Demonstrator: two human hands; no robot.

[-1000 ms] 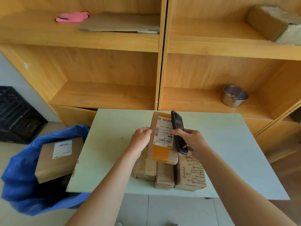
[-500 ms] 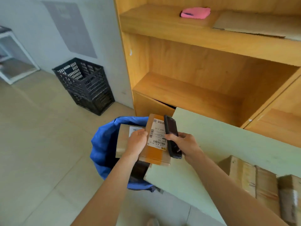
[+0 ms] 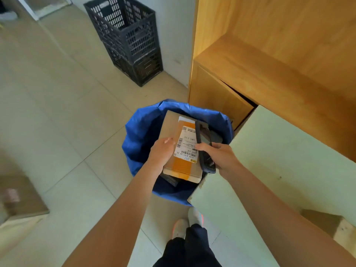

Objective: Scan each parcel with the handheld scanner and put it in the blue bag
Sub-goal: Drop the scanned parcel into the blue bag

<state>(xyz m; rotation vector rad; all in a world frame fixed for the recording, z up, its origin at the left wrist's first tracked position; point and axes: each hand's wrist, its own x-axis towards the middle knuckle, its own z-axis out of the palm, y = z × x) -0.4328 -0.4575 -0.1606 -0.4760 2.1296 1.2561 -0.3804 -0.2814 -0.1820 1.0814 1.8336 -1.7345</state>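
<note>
From the head view, a cardboard parcel [image 3: 173, 147] is held directly over the open mouth of the blue bag [image 3: 140, 132], which stands on the tiled floor [image 3: 57, 116] and is hemmed in by the pale green table [image 3: 279, 151] on its right and the wooden shelf unit [image 3: 221, 97] behind it; open floor is seen to its left and toward the black plastic crate [image 3: 131, 37]. The parcel's long axis runs away from the person, label and orange tape facing up. It is gripped at its left edge by the left hand [image 3: 161, 153], fingers curled under and thumb on top. The black handheld scanner [image 3: 205, 147] is clasped in the right hand [image 3: 221, 155], lying along the parcel's right edge and pointing the same way. Another box lies beneath in the bag.
</note>
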